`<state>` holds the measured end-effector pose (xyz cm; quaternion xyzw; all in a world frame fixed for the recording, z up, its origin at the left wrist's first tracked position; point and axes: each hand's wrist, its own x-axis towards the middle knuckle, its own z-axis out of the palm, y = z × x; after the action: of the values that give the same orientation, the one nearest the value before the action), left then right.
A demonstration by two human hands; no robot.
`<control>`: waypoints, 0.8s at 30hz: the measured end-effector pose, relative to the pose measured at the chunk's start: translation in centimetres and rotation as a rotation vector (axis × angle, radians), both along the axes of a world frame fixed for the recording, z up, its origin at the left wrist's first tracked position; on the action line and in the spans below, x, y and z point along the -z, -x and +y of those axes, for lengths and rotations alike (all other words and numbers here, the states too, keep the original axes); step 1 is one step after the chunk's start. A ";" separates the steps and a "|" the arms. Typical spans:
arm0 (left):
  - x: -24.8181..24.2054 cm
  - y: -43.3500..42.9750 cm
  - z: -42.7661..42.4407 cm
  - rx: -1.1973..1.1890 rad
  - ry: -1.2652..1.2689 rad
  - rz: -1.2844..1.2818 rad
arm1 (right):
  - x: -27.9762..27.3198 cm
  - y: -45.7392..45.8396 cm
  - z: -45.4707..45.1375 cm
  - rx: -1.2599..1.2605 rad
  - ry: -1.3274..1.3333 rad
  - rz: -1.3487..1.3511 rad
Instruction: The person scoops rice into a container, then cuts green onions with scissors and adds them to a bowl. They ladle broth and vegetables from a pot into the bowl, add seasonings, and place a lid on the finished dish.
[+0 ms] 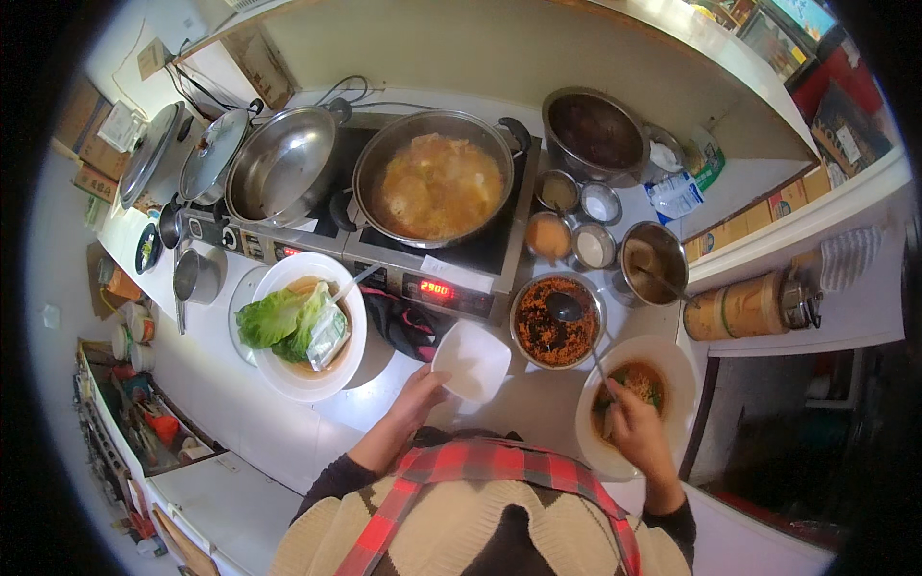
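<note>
My left hand (419, 394) holds a small square white bowl (472, 362) by its rim. In my right hand (636, 426) is the handle of a metal ladle (565, 307), whose head rests in a steel bowl of red chili oil (534, 347). Below my right hand stands a large white bowl (681, 437) with red broth and green pieces. Left of my left hand, another large white bowl (274, 380) holds lettuce leaves (270, 319), a foil-like packet (329, 334) and brownish liquid, with a pale handle sticking out.
A steel pot of orange broth (439, 189) sits on an induction cooker (452, 291), beside an empty steel pot (282, 167). Several seasoning bowls, one with white powder (599, 202), stand to its right, near a deep steel pot (654, 263). A dark cloth (400, 325) lies before the cooker.
</note>
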<state>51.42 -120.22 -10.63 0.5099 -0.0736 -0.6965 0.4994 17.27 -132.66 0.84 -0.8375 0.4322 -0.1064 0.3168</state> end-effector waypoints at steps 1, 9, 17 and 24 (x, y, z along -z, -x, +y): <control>0.9 0.5 0.1 -0.022 0.018 0.056 | 1.1 -0.6 1.2 0.039 -0.063 0.174; 3.1 3.9 -1.9 -0.044 0.108 0.300 | 9.0 -5.2 3.7 0.178 0.154 0.512; 2.8 4.1 -3.0 -0.064 0.069 0.314 | 9.3 -5.5 6.0 0.246 0.067 0.207; 3.0 3.5 -2.8 -0.113 0.043 0.224 | 6.8 -4.9 6.1 0.406 -0.154 -0.086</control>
<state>47.96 -123.02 -13.65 0.4212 -0.0036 -0.7183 0.5537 22.16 -126.52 -5.96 -0.7012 0.5851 -0.1706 0.3700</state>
